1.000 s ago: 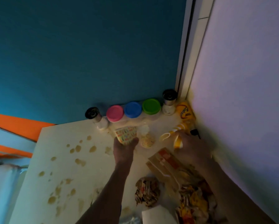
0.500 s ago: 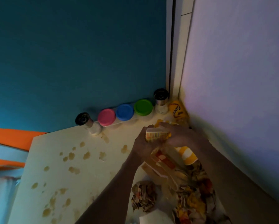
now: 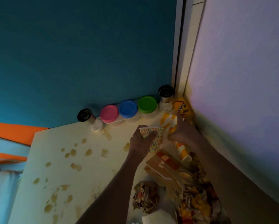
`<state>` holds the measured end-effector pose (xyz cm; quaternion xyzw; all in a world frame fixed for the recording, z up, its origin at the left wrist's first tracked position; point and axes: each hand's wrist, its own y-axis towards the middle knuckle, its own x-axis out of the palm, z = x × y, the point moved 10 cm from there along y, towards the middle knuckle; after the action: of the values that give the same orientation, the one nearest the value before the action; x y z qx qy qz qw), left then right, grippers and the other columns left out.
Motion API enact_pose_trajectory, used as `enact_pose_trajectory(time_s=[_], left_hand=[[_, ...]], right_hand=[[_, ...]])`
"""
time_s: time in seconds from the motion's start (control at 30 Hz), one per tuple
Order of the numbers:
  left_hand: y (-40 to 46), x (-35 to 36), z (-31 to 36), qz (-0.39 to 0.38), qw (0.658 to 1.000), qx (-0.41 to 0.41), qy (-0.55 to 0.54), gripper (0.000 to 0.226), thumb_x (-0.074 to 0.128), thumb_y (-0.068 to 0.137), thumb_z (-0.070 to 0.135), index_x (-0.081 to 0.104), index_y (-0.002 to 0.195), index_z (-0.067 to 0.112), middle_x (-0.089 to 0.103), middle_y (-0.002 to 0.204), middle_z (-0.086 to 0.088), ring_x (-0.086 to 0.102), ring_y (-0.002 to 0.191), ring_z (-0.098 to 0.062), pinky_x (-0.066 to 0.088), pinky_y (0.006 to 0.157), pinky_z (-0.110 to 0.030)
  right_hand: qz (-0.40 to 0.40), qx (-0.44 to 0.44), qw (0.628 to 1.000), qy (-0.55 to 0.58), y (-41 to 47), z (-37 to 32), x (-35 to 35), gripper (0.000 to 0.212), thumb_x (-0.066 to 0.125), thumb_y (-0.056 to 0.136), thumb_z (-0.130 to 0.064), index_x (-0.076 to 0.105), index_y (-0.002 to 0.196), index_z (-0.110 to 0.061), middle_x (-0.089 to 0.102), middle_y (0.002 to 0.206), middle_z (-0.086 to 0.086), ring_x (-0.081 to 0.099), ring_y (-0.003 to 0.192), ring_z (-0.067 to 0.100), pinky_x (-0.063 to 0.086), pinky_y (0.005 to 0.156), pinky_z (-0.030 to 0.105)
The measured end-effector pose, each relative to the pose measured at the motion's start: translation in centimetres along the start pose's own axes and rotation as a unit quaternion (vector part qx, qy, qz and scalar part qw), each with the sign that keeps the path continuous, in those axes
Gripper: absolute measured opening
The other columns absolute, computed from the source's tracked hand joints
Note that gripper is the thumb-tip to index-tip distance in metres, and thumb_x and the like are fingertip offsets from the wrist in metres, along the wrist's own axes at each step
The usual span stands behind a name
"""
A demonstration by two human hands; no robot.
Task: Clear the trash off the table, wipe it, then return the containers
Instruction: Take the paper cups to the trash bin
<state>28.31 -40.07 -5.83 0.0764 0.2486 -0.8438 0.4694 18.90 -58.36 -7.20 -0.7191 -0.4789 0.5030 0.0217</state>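
Note:
My left hand is shut on a patterned paper cup held above the stained white table. Just to its right, my right hand grips a yellow-and-white striped cup. A second striped cup lies on its side below that hand. Along the blue wall stand containers with pink, blue and green lids, flanked by two black-capped shakers.
A flattened cardboard box and crumpled wrappers fill the near right corner. A yellow chip bag sits in the far corner by the pale wall. Brown spill spots cover the left half.
My left hand lifted the patterned cup off the table and carried it right. My right hand took hold of a striped cup and raised it beside the patterned one.

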Motion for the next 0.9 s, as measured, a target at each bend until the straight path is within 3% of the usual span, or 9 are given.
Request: enact_pose_trajectory(time_s=[0.13,0.27,0.4,0.6,0.8,0.9], left_hand=[[-0.7,-1.2,-0.6,0.008,1.000,-0.007,0.000,0.019,0.069,0.094,0.032,0.059,0.107,0.024,0.073,0.095,0.000,0.072,0.083,-0.014,0.057,0.059,-0.022],[-1.6,-2.4,-1.0,0.026,0.999,-0.003,0.019,0.018,0.070,0.093,0.033,0.058,0.106,0.027,0.072,0.094,0.003,0.071,0.082,-0.013,0.056,0.057,-0.021],[-2.6,-3.6,-0.7,0.037,0.999,0.011,0.025,0.019,0.068,0.094,0.032,0.057,0.108,0.025,0.071,0.097,0.002,0.069,0.083,-0.010,0.053,0.055,-0.017],[-5.6,-5.5,0.6,0.055,0.997,0.037,0.043,0.018,0.067,0.095,0.032,0.053,0.106,0.034,0.067,0.094,0.012,0.067,0.085,-0.005,0.057,0.062,-0.025],[-11.1,-7.3,2.7,0.060,0.994,0.077,0.054,0.020,0.064,0.094,0.040,0.051,0.108,0.038,0.070,0.104,0.007,0.069,0.092,-0.014,0.062,0.071,-0.038],[-13.8,-8.4,3.6,0.073,0.991,0.101,0.058,0.024,0.061,0.087,0.051,0.050,0.107,0.043,0.069,0.107,0.010,0.068,0.096,-0.012,0.062,0.077,-0.046]], right_hand=[[0.048,0.015,0.998,-0.036,0.0,-0.6,-0.6,0.088,0.082,0.072,-0.033,0.035,0.142,-0.010,0.018,0.153,0.016,0.037,0.134,0.034,0.038,0.106,0.039],[0.041,-0.002,0.998,-0.048,-0.3,-0.9,0.3,0.083,0.084,0.070,-0.025,0.036,0.135,-0.011,0.028,0.146,0.010,0.041,0.129,0.033,0.044,0.097,0.041],[0.052,-0.004,0.997,-0.054,-1.3,-0.9,0.2,0.078,0.074,0.075,-0.025,0.030,0.138,-0.015,0.040,0.139,0.010,0.049,0.121,0.035,0.049,0.090,0.045],[0.114,-0.031,0.992,-0.051,-4.7,-2.4,-2.3,0.065,0.075,0.078,-0.044,0.051,0.129,-0.011,0.044,0.135,0.017,0.048,0.121,0.039,0.045,0.095,0.046],[0.188,-0.090,0.977,0.046,-12.6,-4.9,-5.2,0.046,0.076,0.080,-0.026,0.061,0.120,-0.011,0.053,0.123,0.017,0.056,0.107,0.038,0.043,0.082,0.037],[0.198,-0.110,0.972,0.069,-16.0,-5.6,-5.4,0.048,0.079,0.077,-0.025,0.061,0.119,-0.010,0.052,0.123,0.016,0.055,0.106,0.035,0.037,0.077,0.032]])
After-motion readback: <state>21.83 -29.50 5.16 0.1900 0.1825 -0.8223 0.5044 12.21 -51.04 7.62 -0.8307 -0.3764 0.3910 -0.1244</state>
